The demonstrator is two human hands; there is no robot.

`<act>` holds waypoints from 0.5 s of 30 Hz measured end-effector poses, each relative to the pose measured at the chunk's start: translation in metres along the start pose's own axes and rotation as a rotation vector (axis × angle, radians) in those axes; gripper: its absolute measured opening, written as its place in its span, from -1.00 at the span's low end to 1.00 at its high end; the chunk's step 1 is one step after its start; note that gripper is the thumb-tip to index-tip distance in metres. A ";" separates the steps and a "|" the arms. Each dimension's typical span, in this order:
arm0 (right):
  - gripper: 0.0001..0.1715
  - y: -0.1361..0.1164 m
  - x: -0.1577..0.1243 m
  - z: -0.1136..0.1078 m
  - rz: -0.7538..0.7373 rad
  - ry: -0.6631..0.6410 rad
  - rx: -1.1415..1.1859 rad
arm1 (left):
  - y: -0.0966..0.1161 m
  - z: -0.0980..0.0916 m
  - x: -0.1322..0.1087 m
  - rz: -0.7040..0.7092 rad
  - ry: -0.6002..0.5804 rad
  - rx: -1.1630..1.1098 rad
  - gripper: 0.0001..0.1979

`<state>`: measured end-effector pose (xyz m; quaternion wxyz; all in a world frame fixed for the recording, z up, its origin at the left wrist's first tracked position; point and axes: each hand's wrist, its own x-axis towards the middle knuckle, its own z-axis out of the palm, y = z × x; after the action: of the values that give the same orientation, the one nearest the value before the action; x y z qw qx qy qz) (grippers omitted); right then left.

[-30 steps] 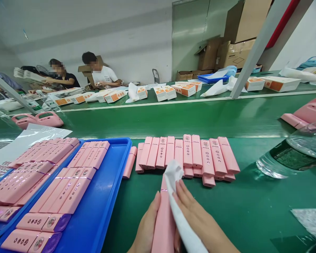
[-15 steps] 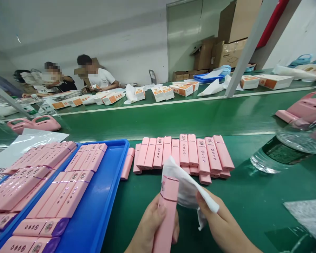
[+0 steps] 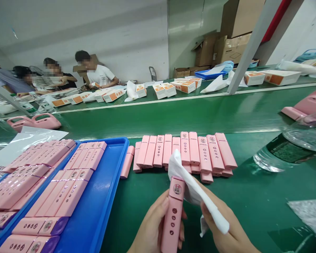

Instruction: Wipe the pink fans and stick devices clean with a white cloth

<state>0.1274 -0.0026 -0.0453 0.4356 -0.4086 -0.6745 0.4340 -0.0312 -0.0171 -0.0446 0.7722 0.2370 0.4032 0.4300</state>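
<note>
My left hand point(image 3: 154, 225) is closed around a slim pink case point(image 3: 173, 211), held upright and slightly tilted, its face with a round cartoon badge and a column of dark icons turned to me. Between the fingers of my right hand point(image 3: 222, 219) is a white cloth point(image 3: 191, 186), which lies along the right edge of the case near its top. Just beyond both hands, a row of similar pink cases point(image 3: 185, 149) lies on the green table, some resting on others. More of these cases point(image 3: 64, 193) fill part of a blue tray point(image 3: 113, 168) on the left.
A water bottle point(image 3: 287, 147) leans at the right beside a pink handled piece point(image 3: 309, 105). A grey patterned sheet point(image 3: 309, 214) lies at the right edge. Behind a green ledge point(image 3: 158, 121) stand white-orange boxes point(image 3: 183, 86); several people point(image 3: 98, 73) sit at the far left.
The case in my left hand has turned so its badge and icons face me, and moved slightly right. My right hand and the cloth have shifted slightly right too.
</note>
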 end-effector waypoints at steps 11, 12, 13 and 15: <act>-0.41 0.014 0.006 0.004 -0.407 -0.089 -0.409 | 0.000 0.002 -0.001 0.033 -0.077 0.013 -0.62; -0.42 0.015 0.006 0.006 -0.484 -0.104 -0.492 | -0.002 0.002 -0.001 0.056 -0.049 -0.018 -0.66; -0.45 0.016 0.006 0.009 -0.562 -0.132 -0.565 | -0.003 0.002 0.000 0.076 -0.014 -0.067 -0.69; -0.52 0.016 0.006 0.014 -0.728 -0.226 -0.677 | -0.005 -0.001 0.001 0.095 0.043 -0.162 -0.70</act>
<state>0.1155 0.0042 -0.0621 0.3262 -0.2158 -0.9188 0.0524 -0.0294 -0.0187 -0.0486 0.7586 0.1836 0.3720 0.5024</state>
